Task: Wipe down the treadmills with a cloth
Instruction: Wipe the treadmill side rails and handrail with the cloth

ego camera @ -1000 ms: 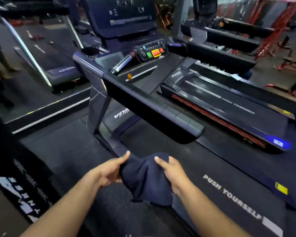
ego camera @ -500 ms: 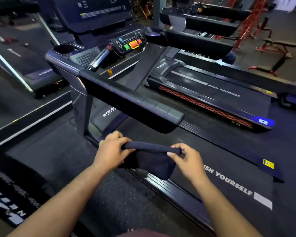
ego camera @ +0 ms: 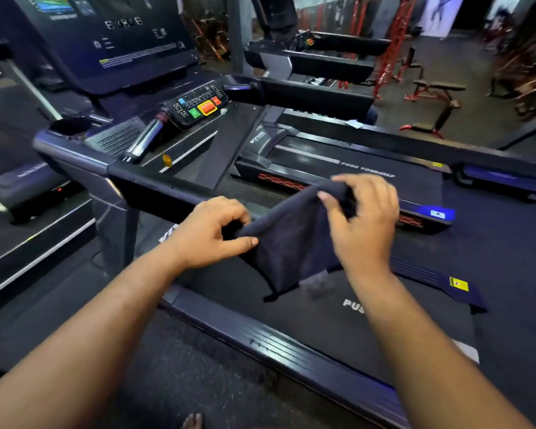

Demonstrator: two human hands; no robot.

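Cloth (ego camera: 291, 243), dark navy and soft, hangs stretched between my hands above the treadmill (ego camera: 291, 342) belt, beside the near handrail (ego camera: 155, 187). My left hand (ego camera: 211, 233) pinches its lower corner with curled fingers; my right hand (ego camera: 365, 218) grips the raised top edge, bunched in my fingers, so it sags in a loose fold.

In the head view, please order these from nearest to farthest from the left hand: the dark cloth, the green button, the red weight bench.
1. Dark cloth: pinched by the left hand itself.
2. Green button: on the console, ahead of the hand.
3. Red weight bench: far back on the right.
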